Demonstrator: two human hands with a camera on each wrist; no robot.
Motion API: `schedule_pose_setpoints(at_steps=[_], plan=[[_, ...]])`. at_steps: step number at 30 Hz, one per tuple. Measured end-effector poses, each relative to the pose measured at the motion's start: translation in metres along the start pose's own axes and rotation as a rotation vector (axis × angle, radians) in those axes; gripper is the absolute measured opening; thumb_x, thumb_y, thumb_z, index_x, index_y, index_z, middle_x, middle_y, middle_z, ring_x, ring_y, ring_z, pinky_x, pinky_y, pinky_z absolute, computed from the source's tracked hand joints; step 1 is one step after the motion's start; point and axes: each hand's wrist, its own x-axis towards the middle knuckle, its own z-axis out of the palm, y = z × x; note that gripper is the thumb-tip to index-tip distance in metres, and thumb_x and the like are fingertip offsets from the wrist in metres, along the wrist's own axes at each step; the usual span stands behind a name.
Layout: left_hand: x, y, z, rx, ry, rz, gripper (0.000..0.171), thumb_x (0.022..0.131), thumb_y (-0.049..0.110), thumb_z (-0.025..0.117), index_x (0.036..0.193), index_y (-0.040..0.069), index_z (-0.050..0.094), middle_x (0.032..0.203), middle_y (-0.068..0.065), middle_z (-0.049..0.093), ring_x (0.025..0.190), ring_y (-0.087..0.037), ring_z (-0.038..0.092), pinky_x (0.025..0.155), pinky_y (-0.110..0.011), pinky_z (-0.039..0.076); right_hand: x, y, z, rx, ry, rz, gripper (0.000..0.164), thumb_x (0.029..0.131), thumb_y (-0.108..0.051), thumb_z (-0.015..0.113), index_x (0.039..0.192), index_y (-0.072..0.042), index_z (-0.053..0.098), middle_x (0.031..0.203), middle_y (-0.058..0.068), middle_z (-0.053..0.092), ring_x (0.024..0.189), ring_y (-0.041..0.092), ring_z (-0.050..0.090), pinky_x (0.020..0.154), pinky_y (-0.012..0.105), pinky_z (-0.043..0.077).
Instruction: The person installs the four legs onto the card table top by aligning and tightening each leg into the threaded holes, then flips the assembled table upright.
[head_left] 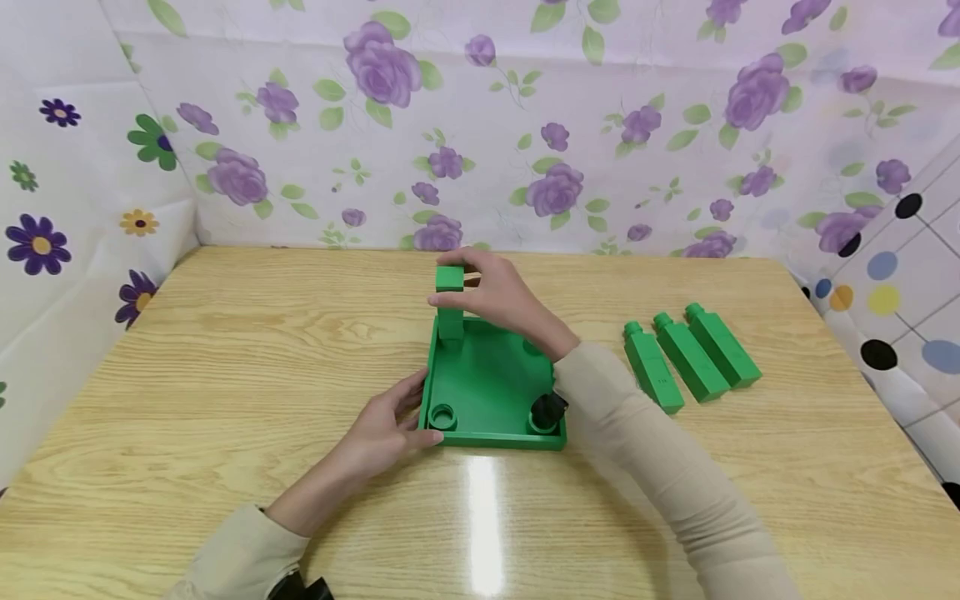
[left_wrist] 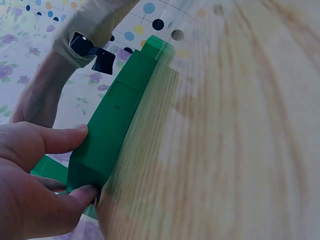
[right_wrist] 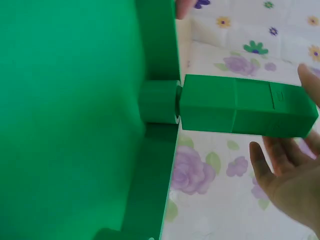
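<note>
Up close, the left hand (head_left: 386, 429) pinches the near-left corner of the green square base (head_left: 491, 392) on the wooden table (head_left: 225, 350). The left wrist view shows thumb and fingertip clamping its edge. Further back, the right hand (head_left: 498, 296) grips the green leg block (head_left: 450, 304), standing upright at the base's far-left socket. The right wrist view shows its peg meeting the socket. Three spare green leg blocks (head_left: 690, 354) lie to the right.

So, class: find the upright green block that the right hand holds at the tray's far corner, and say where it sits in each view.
Head: the green block stands at centre, on the green tray's far left corner, in the right hand.
Left wrist: not in it; only the tray's edge shows.
Right wrist: right of centre, lying sideways, plugged into the tray's socket.
Shared landmark: the green tray.
</note>
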Motion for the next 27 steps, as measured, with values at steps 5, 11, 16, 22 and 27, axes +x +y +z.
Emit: schedule_pose_setpoints(at_steps=[5,11,16,22,27], plan=[[0.0,-0.001,0.0,-0.016,0.001,0.0,0.087,0.081,-0.011,0.071,0.152,-0.002,0.022,0.149,-0.021,0.034,0.137,-0.034,0.033,0.107,-0.033,0.038,0.005,0.008,-0.014,0.264,-0.185,0.007,0.056,0.09,-0.018,0.07,0.141,-0.009,0.05,0.139,0.008,0.05,0.127,0.016,0.046,0.104,0.033,0.042],[-0.001,-0.002,-0.001,-0.007,0.001,0.01,0.086,0.081,-0.008,0.072,0.151,-0.002,0.024,0.149,-0.021,0.035,0.138,-0.033,0.032,0.11,-0.039,0.034,0.01,0.014,-0.021,0.431,-0.302,0.048,0.057,0.091,-0.004,0.066,0.144,-0.006,0.046,0.136,0.012,0.054,0.123,0.021,0.052,0.102,0.037,0.045],[-0.001,-0.003,-0.001,-0.003,-0.004,0.012,0.085,0.081,-0.007,0.072,0.151,0.0,0.024,0.148,-0.02,0.036,0.137,-0.033,0.032,0.111,-0.042,0.033,0.011,0.016,-0.022,0.367,-0.256,0.084,0.056,0.088,-0.006,0.07,0.141,-0.007,0.051,0.131,0.008,0.057,0.11,0.024,0.056,0.097,0.04,0.048],[0.0,-0.002,-0.001,-0.007,-0.003,0.009,0.085,0.081,-0.008,0.072,0.152,0.0,0.024,0.148,-0.02,0.036,0.137,-0.033,0.032,0.111,-0.041,0.033,0.011,0.016,-0.021,0.213,-0.203,0.08,0.054,0.087,-0.014,0.073,0.138,-0.01,0.054,0.135,0.004,0.051,0.108,0.025,0.056,0.091,0.035,0.05],[0.0,-0.002,-0.001,-0.005,-0.003,0.002,0.085,0.082,-0.007,0.072,0.152,0.001,0.024,0.148,-0.02,0.036,0.137,-0.033,0.032,0.111,-0.041,0.033,0.012,0.013,-0.016,0.127,-0.154,0.06,0.048,0.086,-0.015,0.075,0.129,-0.005,0.058,0.124,0.009,0.056,0.108,0.02,0.056,0.093,0.029,0.048]])
